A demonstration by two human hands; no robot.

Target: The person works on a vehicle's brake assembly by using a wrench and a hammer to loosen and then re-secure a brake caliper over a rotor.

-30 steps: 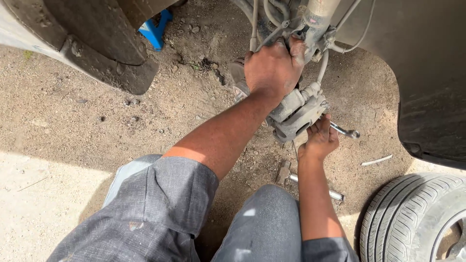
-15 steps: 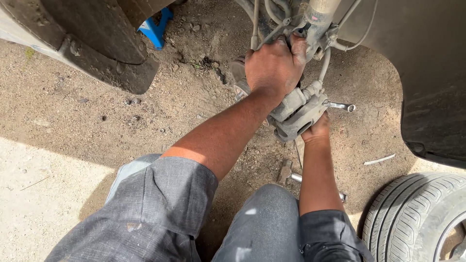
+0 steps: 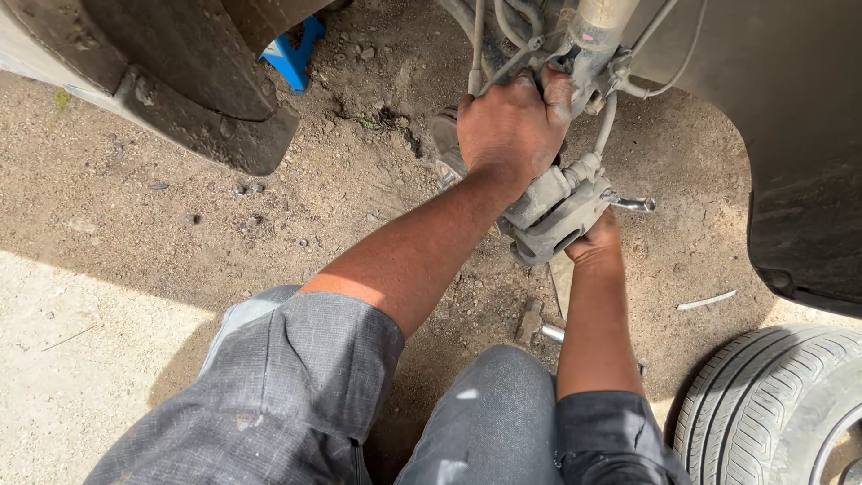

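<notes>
1. Left hand (image 3: 514,126) stays clamped over the top of the caliper (image 3: 552,211), fingers wrapped round the hub side by the strut (image 3: 597,36). No shift in grip over the last second.
2. Right hand (image 3: 594,238) has moved up: a second ago it sat lower, near the wrench on the ground; now it's tucked under the caliper, pressing against its underside. Fingers are hidden behind the casting, so I can't tell if they're closed on anything.
3. Caliper hangs off the hub below the strut, tilted, brake hose (image 3: 611,121) attached. It looks a touch more level than before, so my read is that both hands now carry its weight.
4. Wrench (image 3: 633,204) sticks out on the caliper's right side, touching it; neither hand is on its handle.
5. Outward: a metal rod (image 3: 707,301) and a small hammer-like tool (image 3: 530,321) lie on the dirt ground (image 3: 135,233). Loose tyre (image 3: 772,404) at lower right, blue jack stand (image 3: 292,56) upper left, mud flap (image 3: 215,135) beside it.
</notes>
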